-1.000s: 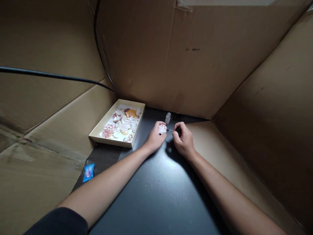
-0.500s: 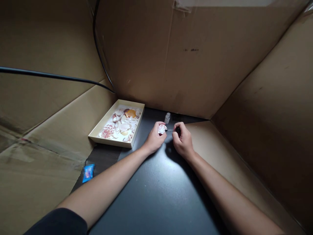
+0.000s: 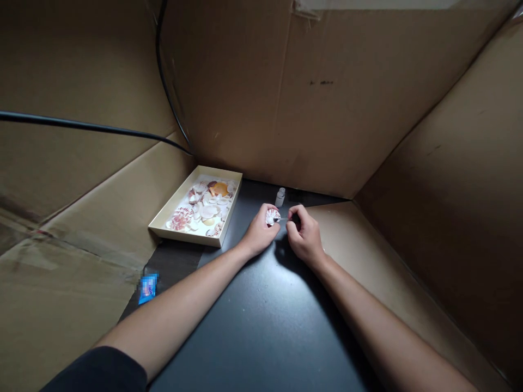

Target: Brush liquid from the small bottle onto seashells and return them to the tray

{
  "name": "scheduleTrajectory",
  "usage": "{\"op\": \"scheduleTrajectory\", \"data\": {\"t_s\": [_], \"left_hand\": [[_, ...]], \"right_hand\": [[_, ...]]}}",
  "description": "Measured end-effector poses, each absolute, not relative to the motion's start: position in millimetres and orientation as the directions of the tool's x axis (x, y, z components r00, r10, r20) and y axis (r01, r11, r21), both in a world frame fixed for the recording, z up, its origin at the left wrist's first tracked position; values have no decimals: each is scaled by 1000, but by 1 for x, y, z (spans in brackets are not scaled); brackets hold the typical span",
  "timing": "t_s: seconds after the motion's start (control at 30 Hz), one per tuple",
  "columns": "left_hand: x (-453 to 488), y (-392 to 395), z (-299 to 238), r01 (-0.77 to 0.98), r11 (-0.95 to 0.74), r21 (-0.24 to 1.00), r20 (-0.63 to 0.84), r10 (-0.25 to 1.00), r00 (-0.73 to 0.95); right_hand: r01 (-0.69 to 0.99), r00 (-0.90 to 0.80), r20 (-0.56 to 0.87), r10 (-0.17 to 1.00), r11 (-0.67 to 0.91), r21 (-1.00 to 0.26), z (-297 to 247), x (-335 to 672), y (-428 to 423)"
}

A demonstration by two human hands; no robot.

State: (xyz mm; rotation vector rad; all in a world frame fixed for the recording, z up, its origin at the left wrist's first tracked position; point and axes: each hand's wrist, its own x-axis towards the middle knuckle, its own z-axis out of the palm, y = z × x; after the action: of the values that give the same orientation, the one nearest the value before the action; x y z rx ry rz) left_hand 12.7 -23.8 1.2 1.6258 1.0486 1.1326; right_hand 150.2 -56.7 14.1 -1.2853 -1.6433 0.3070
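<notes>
My left hand (image 3: 258, 231) is closed round a small white and red scallop shell (image 3: 271, 216), held up just above the black tabletop (image 3: 261, 316). My right hand (image 3: 303, 233) pinches a thin brush with a black cap (image 3: 292, 219), and its tip touches the shell. A small clear bottle (image 3: 280, 196) stands just behind both hands. To the left lies a cream tray (image 3: 163, 220) holding several shells, white, red-striped and one orange.
Tall cardboard walls (image 3: 327, 98) enclose the table at the back, left and right. Cardboard sheets lie on both sides of the black top. A black cable (image 3: 93, 128) runs across the left wall. A small blue packet (image 3: 147, 287) lies at the left edge.
My right hand has shifted slightly left, closer to the shell, with the brush tip now on it. The left hand has barely moved.
</notes>
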Motion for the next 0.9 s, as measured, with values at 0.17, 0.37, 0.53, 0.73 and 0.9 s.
{"op": "scheduleTrajectory", "data": {"t_s": [0.17, 0.37, 0.53, 0.73, 0.9], "left_hand": [[12, -25, 2, 153, -270, 951, 226, 940, 255], [13, -27, 6, 155, -265, 952, 219, 940, 262], [13, -27, 9, 184, -255, 949, 204, 945, 257], [13, -28, 9, 190, -260, 947, 201, 939, 279], [12, -28, 8, 186, -259, 948, 199, 936, 291]], "right_hand": [[584, 60, 544, 837, 412, -699, 15, 150, -57], [575, 100, 535, 839, 390, -719, 14, 150, -58], [571, 32, 550, 834, 437, -695, 14, 148, -59], [565, 38, 543, 839, 430, -704, 14, 150, -57], [528, 161, 502, 849, 356, -771, 14, 152, -55]]}}
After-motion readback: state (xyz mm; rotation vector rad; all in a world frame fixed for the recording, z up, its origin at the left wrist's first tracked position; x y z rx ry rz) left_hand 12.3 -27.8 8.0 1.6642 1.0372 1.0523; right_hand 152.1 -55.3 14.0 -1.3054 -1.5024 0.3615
